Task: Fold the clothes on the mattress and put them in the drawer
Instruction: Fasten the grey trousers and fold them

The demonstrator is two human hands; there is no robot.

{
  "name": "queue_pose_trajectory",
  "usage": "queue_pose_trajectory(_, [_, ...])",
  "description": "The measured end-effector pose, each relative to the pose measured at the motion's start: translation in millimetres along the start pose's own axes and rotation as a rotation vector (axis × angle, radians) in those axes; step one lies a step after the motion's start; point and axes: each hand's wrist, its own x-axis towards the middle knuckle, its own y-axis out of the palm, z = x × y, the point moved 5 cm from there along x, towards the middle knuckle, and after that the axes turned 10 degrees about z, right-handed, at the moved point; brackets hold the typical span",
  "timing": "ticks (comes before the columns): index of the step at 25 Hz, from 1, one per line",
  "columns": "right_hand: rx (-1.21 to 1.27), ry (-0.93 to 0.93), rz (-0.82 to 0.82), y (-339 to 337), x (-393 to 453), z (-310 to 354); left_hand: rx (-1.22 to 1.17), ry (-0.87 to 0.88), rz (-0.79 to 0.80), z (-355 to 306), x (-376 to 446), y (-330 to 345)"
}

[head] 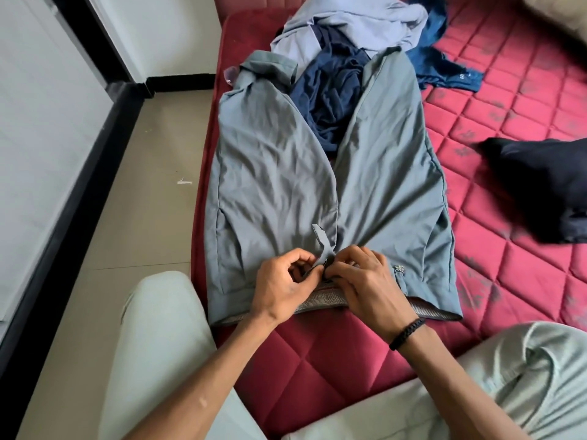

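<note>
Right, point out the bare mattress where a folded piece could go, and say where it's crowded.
Bare red mattress lies right of the grey trousers, between the blue shirt and the black garment. A smaller patch sits below the waistband, between the knees. The far end, under the heaped clothes, is crowded.

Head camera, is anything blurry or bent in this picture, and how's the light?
Head view: soft, even daylight, no glare; the grey trousers and both hands, left hand and right hand, are sharp; the black garment at the right edge is smeared; wide-angle lens bows the black skirting and mattress edges.
</note>
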Motion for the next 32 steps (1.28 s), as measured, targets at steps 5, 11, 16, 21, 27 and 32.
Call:
queue_pose_trajectory(5, [0.014,-0.027,-0.039,-2.3,0.6,-2.0,0.062,0.026,0.01,-0.2,-0.2,0.5])
queue_pose_trajectory(11, [-0.01,-0.083,-0.153,-8.4,-2.1,-0.8,0.144,0.172,0.039,-13.4,1.2,-1.4])
queue_pose_trajectory(16, [-0.055,-0.112,-0.27,-13.2,-5.3,5.2,0.178,0.224,0.076,-20.6,6.2,-5.9])
queue_pose_trajectory(21, [-0.057,0.011,-0.26,-12.4,-6.5,2.8,0.243,0.27,0.119,-26.6,7.0,-8.2])
queue_pose_trajectory(27, [-0.027,0.174,-0.218,-18.6,-8.6,-7.1,0.405,0.347,0.151,-34.2,6.4,-4.9])
queue_pose_trajectory(32, [0.038,0.151,-0.076,-23.8,-14.8,-20.7,0.425,0.33,0.203,-32.5,-2.6,-2.4])
